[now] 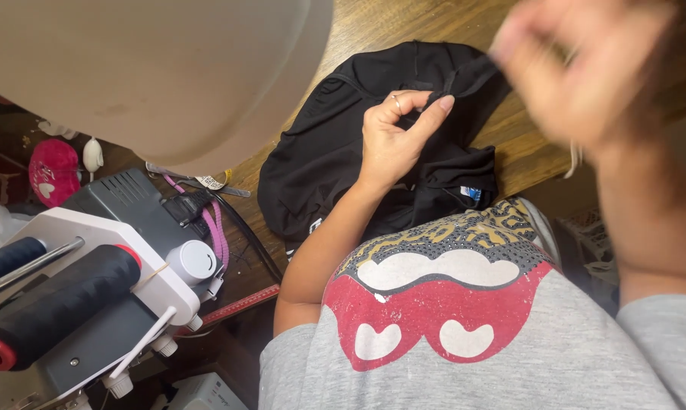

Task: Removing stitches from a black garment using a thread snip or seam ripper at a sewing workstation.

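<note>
Hands first, from the head view: the left hand (pixel 396 137) rests on a black garment (pixel 335 152), thumb and forefinger pinched shut on a fold of its cloth. The right hand (pixel 578 68) is raised close to the camera and badly blurred; whether it is open or closed cannot be told, though the garment's upper edge reaches up to it. The garment lies crumpled on the wooden counter (pixel 381 23), just beyond the person's grey printed shirt (pixel 464 334). At lower left stands a sewing machine (pixel 92 288) with a black thread spool (pixel 54 304), and a pink cord (pixel 214 228) lies beside it.
</note>
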